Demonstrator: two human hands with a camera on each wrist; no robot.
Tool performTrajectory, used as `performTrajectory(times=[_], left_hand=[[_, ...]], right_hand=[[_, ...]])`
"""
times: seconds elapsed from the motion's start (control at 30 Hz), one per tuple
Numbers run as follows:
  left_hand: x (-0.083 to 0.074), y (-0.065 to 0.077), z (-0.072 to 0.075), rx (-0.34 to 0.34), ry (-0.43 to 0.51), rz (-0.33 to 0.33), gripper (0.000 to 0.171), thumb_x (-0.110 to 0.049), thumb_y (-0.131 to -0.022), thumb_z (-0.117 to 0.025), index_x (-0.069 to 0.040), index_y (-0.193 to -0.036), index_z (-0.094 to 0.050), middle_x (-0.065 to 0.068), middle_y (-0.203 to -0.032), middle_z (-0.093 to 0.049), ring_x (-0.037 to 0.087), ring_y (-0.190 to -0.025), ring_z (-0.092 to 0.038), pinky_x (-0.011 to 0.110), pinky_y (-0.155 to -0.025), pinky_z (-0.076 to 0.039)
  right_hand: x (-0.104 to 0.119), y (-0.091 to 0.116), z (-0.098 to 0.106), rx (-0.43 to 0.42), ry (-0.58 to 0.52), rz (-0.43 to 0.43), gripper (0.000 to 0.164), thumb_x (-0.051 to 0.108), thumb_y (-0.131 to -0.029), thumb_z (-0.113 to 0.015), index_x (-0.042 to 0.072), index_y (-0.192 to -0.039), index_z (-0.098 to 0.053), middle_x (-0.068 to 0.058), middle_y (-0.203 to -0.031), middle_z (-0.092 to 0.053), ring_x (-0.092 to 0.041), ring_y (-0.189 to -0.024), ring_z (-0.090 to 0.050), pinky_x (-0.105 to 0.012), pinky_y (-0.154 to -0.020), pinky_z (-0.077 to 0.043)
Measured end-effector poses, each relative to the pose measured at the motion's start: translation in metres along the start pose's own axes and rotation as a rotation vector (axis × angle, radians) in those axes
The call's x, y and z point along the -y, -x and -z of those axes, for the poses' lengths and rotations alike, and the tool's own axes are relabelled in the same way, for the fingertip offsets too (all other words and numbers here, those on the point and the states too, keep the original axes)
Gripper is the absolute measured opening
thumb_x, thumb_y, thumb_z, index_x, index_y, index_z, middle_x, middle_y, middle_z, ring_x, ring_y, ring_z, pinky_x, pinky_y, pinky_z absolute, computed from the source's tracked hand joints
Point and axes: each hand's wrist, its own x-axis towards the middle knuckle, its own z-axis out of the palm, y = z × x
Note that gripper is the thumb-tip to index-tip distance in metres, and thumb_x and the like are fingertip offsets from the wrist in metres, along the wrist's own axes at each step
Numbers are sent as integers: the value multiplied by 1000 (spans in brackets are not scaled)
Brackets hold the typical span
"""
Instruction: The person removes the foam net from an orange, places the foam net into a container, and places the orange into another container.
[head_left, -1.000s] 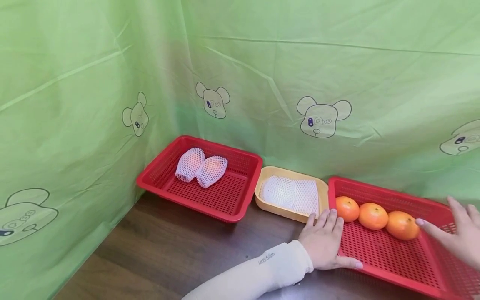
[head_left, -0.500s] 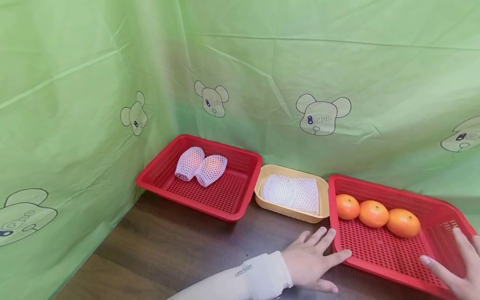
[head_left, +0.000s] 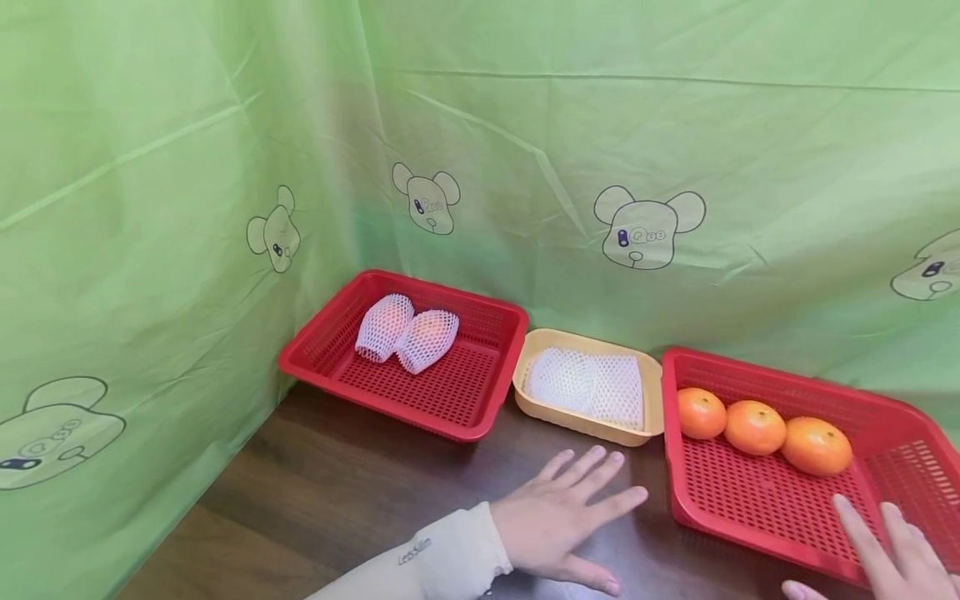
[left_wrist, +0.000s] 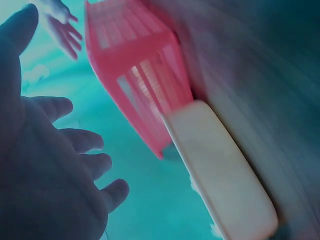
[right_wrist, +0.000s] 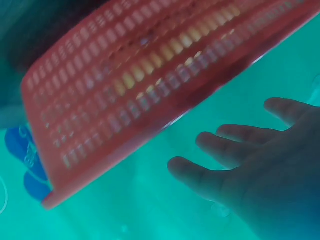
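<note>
My left hand (head_left: 558,521) hovers over the wooden table with its fingers spread, in front of the yellow tray and left of the right red basket. It holds nothing. At the lower right of the head view, my right hand (head_left: 892,554) has its fingers extended near that basket's front edge, also holding nothing. Three orange fruits (head_left: 755,427) lie in a row along the back of the right red basket (head_left: 780,546). White foam net sleeves (head_left: 585,383) lie flat in the yellow tray (head_left: 581,427). The right wrist view shows the basket's slotted side (right_wrist: 165,65) beyond my fingers.
A second red basket (head_left: 390,408) stands at the left, holding two fruits in foam nets (head_left: 427,339). The yellow tray sits between the two baskets. A green curtain (head_left: 525,150) with bear-head prints hangs behind and on the left. Dark wooden tabletop (head_left: 337,483) spans the front.
My left hand has drawn away from the right basket's corner, toward the left and nearer to me. My right hand has pulled back from beside the fruits to the basket's front edge.
</note>
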Motion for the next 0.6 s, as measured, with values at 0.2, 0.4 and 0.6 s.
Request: performTrajectory(times=[0.2,0.4,0.6], left_hand=[[25,26,-3,-37,70,66,102,-83,-86,-45,-29,-164,-8,10,-168,2,24,-152,10,48,-120,-9],[51,49,-1,-85,116,126,104,-79,-86,-53,-24,-164,-13,14,-168,-1,29,-152,5,52,-119,-12],[76,70,6,-79,212,214,102,-68,-87,-64,-21,-164,-17,16,-167,-4,33,-153,1,56,-119,-12]], right_hand=[[26,12,-7,-74,-86,95,133,68,-63,-84,20,-163,-10,-29,-163,-1,-42,-150,8,-59,-114,16],[47,12,-11,-149,-180,217,130,67,-58,-87,27,-163,-21,-25,-163,-16,-42,-151,-6,-42,-113,21],[70,5,-1,-110,-216,321,127,68,-61,-86,28,-163,-22,-23,-163,-18,-43,-150,-9,-46,-114,21]])
